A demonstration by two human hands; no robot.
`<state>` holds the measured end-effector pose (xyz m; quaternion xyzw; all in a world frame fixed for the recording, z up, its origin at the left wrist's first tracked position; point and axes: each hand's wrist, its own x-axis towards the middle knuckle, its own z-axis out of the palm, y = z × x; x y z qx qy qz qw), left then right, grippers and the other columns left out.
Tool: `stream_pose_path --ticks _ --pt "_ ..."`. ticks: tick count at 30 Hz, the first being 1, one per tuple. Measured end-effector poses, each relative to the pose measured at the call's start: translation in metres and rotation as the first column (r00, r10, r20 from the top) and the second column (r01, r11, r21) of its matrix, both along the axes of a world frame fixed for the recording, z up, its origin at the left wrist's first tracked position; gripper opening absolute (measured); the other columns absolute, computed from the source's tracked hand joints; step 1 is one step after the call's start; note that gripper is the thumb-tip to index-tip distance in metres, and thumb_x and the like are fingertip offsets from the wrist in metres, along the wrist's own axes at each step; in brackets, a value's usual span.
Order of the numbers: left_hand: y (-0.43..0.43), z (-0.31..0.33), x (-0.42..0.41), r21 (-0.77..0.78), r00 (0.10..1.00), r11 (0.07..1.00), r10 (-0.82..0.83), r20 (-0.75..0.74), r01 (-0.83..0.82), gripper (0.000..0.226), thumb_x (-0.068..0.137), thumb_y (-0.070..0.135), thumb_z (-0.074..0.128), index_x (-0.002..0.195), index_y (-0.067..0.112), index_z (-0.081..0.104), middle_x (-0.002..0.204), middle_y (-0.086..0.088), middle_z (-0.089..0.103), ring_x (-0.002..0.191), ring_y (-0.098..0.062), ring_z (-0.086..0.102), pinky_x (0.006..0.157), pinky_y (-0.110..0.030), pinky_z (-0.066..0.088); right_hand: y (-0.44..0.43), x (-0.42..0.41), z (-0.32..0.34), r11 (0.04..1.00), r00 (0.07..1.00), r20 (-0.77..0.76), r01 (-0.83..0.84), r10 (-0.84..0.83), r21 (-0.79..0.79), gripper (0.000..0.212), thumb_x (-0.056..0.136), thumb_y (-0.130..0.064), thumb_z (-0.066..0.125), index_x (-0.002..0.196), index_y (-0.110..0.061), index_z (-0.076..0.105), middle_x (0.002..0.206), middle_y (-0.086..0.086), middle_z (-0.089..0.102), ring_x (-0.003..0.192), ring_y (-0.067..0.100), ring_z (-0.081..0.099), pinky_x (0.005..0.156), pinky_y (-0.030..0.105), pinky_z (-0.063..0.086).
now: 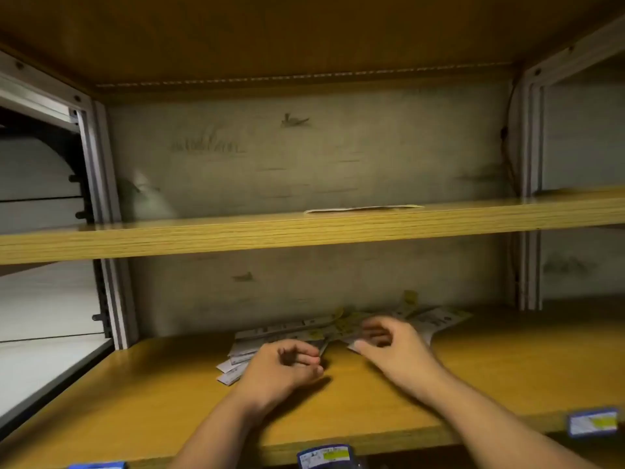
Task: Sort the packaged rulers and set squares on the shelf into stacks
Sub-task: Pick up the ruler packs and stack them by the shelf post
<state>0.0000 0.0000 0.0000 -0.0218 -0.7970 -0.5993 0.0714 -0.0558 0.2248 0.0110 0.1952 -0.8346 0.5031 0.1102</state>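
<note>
Currently, sorting is at an early stage: no finished stack is showing on the lower shelf [473,377], and the packaged rulers and set squares [304,330] are lying in one loose, overlapping heap at the back centre of it, near the rear wall. Individual packs are fanning out at differing angles, some pointing toward the left front, others spreading right. The packs are appearing as flat, pale sleeves with printed cards and yellow label patches; blur is preventing any reading of the print or any separating of rulers from set squares.

The left hand [284,367] is resting at the heap's front left edge with fingers curled loosely inward; whether it is pinching a pack cannot be told. The right hand [392,346] is lying over the heap's right part, fingers bent, with a pale pack corner showing under the thumb; a firm grasp cannot be confirmed.

One flat pale item [363,209] is lying on the upper shelf [169,236]; its type is unclear. Blue price-tag holders [324,456] are sitting on the lower shelf's front edge.
</note>
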Motion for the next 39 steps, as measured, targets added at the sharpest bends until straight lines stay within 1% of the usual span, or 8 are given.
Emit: stream_pose_path --ticks 4,9,12,22,27,32,37,39 --pt "-0.001 0.0 0.0 -0.035 0.998 0.998 0.04 -0.05 -0.042 0.037 0.077 0.008 0.089 0.109 0.021 0.077 0.108 0.001 0.08 0.104 -0.013 0.074 0.09 -0.02 0.058 0.0 -0.004 -0.005 0.999 0.996 0.084 -0.018 0.014 0.047 0.046 0.082 -0.033 0.085 0.124 -0.027 0.065 0.116 -0.013 0.068 0.11 0.004 0.063 0.095 0.018 0.047" --pt "-0.005 0.001 -0.001 -0.006 0.998 0.999 0.037 -0.057 -0.038 0.055 0.078 0.008 0.088 0.125 0.024 0.066 0.118 0.001 0.074 0.11 -0.016 0.068 0.096 -0.023 0.057 0.003 -0.012 -0.01 0.996 0.994 0.107 -0.046 0.038 0.076 0.051 0.077 -0.036 0.088 0.123 -0.028 0.066 0.117 -0.015 0.069 0.11 0.002 0.064 0.102 0.025 0.052" --pt "-0.003 -0.001 -0.001 -0.003 0.997 0.999 0.038 -0.073 -0.039 0.053 0.078 0.005 0.087 0.123 0.021 0.067 0.119 -0.004 0.073 0.105 -0.016 0.067 0.092 -0.019 0.057 0.001 -0.012 -0.013 0.994 0.996 0.083 -0.04 0.031 0.101 0.049 0.077 -0.038 0.088 0.119 -0.035 0.065 0.115 -0.019 0.067 0.108 -0.001 0.063 0.099 0.022 0.05" --pt "-0.006 -0.003 -0.001 -0.042 0.998 0.999 0.025 -0.059 -0.027 0.052 0.078 0.011 0.089 0.124 0.025 0.069 0.118 0.001 0.075 0.114 -0.021 0.069 0.1 -0.031 0.058 0.004 -0.011 -0.016 0.989 0.998 0.056 -0.028 0.02 0.144 0.053 0.076 -0.042 0.087 0.125 -0.032 0.068 0.118 -0.018 0.069 0.111 0.001 0.063 0.104 0.028 0.052" --pt "-0.006 -0.001 0.002 -0.077 0.998 0.997 0.023 -0.052 -0.027 0.047 0.08 0.011 0.087 0.121 0.024 0.071 0.117 0.001 0.076 0.112 -0.018 0.07 0.095 -0.022 0.058 0.005 -0.006 -0.013 0.985 0.998 0.046 -0.037 0.029 0.171 0.051 0.08 -0.044 0.082 0.128 -0.033 0.067 0.122 -0.018 0.067 0.115 0.001 0.061 0.105 0.028 0.051" --pt "-0.002 0.0 0.005 -0.16 0.997 0.987 0.01 -0.076 -0.022 0.042 0.081 0.016 0.086 0.119 0.026 0.072 0.114 0.003 0.076 0.109 -0.013 0.07 0.094 -0.02 0.057 0.004 -0.004 -0.012 0.979 0.998 0.041 -0.064 0.057 0.191 0.049 0.085 -0.042 0.078 0.131 -0.034 0.065 0.126 -0.017 0.065 0.117 0.001 0.059 0.104 0.024 0.047" --pt "0.008 0.002 0.005 -0.351 0.976 0.93 0.029 -0.214 -0.105 0.02 0.093 0.017 0.074 0.108 0.031 0.077 0.106 0.013 0.077 0.102 0.001 0.069 0.092 -0.013 0.053 0.003 -0.009 -0.013 0.976 0.998 0.049 -0.06 0.051 0.209 0.048 0.084 -0.043 0.079 0.13 -0.034 0.066 0.125 -0.017 0.067 0.116 0.001 0.06 0.103 0.023 0.047" --pt "0.01 0.01 0.005 -0.438 0.972 0.893 -0.001 -0.237 -0.106 0.018 0.095 0.023 0.07 0.108 0.034 0.078 0.106 0.018 0.077 0.102 0.005 0.068 0.096 -0.018 0.054 0.001 -0.011 -0.012 0.973 0.997 0.056 -0.062 0.05 0.221 0.047 0.084 -0.042 0.079 0.129 -0.034 0.066 0.123 -0.017 0.067 0.116 0.002 0.06 0.103 0.021 0.045"
